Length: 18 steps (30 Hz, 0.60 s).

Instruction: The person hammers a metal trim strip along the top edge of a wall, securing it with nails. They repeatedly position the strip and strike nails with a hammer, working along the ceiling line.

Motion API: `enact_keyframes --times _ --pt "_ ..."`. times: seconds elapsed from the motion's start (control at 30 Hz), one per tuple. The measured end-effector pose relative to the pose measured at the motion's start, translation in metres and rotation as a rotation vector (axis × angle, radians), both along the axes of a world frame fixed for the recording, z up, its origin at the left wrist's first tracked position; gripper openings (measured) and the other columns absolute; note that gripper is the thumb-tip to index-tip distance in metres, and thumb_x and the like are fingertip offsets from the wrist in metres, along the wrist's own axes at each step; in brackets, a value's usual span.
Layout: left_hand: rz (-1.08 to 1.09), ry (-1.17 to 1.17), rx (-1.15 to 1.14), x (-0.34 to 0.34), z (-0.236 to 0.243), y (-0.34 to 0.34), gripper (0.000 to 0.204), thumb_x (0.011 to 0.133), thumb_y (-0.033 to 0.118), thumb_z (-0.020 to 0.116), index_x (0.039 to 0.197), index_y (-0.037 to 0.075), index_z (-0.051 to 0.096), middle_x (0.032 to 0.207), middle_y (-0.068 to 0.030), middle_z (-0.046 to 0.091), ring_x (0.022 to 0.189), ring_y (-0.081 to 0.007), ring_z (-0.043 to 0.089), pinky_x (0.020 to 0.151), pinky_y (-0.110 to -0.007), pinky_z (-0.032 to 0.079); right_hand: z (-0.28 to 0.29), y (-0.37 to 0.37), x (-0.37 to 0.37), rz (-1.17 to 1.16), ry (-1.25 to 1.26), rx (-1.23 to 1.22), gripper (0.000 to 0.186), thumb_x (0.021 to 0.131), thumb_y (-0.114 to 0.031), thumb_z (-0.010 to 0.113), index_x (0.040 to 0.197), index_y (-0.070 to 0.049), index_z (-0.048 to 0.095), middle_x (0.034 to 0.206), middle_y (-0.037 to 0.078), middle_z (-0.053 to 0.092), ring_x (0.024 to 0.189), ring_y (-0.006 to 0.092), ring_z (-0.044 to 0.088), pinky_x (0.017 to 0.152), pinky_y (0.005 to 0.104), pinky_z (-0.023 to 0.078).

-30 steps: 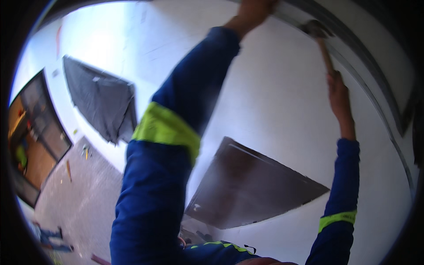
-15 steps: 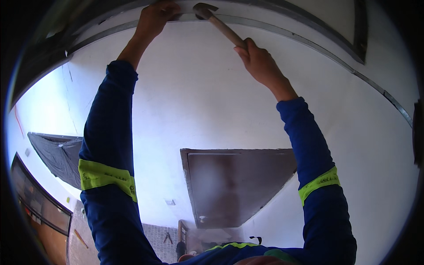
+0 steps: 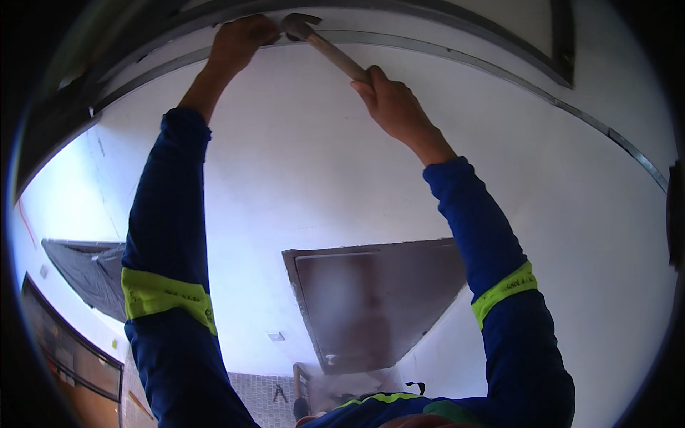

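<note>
Both my arms reach up in blue sleeves with yellow-green bands. My right hand is wrapped round the handle of a claw hammer, whose head is at the upper left, close to my left fingers. My left hand is closed against the wall beside a long metal track. Its fingers are pressed together, and whatever they hold is hidden. The hammer head overlaps the track in view; whether it touches anything there cannot be made out.
Below the track runs a white wall with a dark door. Dark framing crosses overhead. A dark sheet hangs at the left above a glazed wooden door. Pliers lie on the tiled floor.
The hammer and my right hand have shifted left, and the hammer head is now nearer my left hand. The whole view has moved slightly. My left hand stays closed at the track.
</note>
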<state>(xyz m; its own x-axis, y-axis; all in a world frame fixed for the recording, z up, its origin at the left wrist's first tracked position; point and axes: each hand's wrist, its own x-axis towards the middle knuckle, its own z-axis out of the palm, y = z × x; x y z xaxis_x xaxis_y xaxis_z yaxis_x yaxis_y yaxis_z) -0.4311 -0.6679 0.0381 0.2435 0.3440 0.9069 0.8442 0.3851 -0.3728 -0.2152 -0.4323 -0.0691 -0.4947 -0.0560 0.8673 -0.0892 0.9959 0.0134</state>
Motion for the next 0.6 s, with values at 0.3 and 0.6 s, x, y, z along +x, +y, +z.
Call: enact_keyframes --times 0.3,0.6 --pt "0.025 -0.212 0.094 -0.004 -0.007 0.004 0.017 0.094 0.029 0.068 0.099 0.013 0.072 0.095 -0.0081 0.076 0.087 -0.0319 0.072 0.082 -0.041 0.056 -0.019 0.032 0.016 -0.040 0.143 -0.088 0.035 0.108 -0.039 0.047 0.101 -0.005 0.050 0.068 0.017 0.064 0.063 0.0421 0.065 0.056 0.0528 0.052" --pt "-0.049 -0.138 0.096 0.000 -0.008 -0.001 0.014 0.093 0.026 0.068 0.099 0.013 0.070 0.092 -0.0078 0.076 0.088 -0.0311 0.072 0.081 -0.039 0.057 -0.036 0.066 0.029 -0.111 0.139 0.032 0.037 0.109 -0.038 0.048 0.114 -0.002 0.052 0.071 0.021 0.064 0.067 0.0430 0.068 0.057 0.0474 0.052"
